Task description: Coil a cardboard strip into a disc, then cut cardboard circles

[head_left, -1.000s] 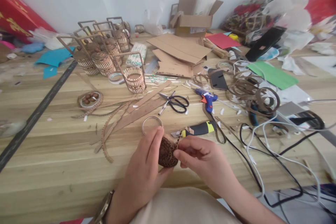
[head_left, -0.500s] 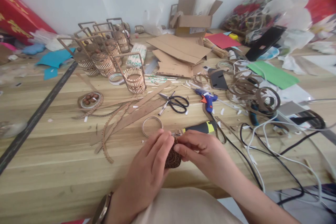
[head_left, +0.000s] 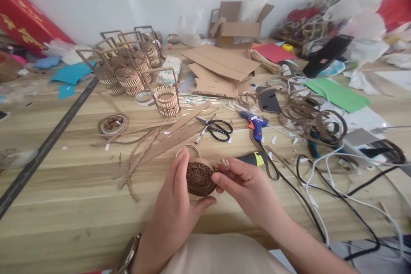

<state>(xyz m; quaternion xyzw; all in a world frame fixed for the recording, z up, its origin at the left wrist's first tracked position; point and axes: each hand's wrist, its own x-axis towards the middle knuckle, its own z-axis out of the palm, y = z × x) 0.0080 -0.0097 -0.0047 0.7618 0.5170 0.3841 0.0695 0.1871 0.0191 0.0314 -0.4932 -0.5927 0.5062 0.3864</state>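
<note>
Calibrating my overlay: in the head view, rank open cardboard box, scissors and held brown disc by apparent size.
1. cardboard box, largest.
2. scissors and brown disc look alike; disc is nearer the camera, so unranked.

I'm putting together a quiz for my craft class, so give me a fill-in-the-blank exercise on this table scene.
The left hand and right hand hold a round coiled disc whose colour is ____. The scissors lying on the table have ____ handles. The glue gun beside the scissors has a ____ body.
Missing words: brown; black; blue.
</note>
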